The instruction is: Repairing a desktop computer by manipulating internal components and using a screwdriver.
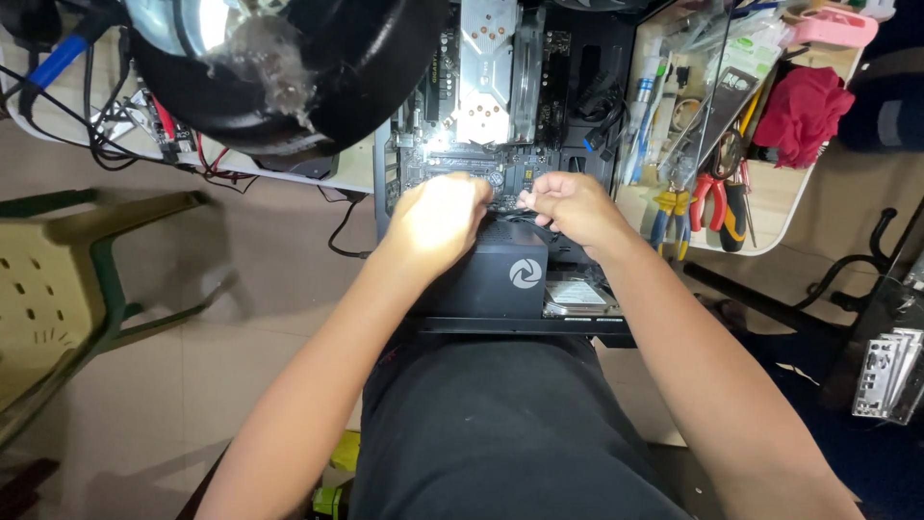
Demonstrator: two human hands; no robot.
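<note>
- Curling over the motherboard's (pixel 462 164) near edge, left hand (pixel 438 217) is closed; what it holds I cannot tell.
- Right hand (pixel 573 207) pinches something small, probably a thin cable, just beside it.
- Board looks stiff but fragile; best handled by connector bodies.
- Pliers (pixel 717 207) lie on the right surface (pixel 770 207).

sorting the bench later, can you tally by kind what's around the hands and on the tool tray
hands: 2, left hand and right hand, both at the lower edge of the motherboard
motherboard: 1
black power supply box: 1
pliers on the tray: 2, blue-yellow pliers and red pliers
red cloth: 1
total: 7
</note>
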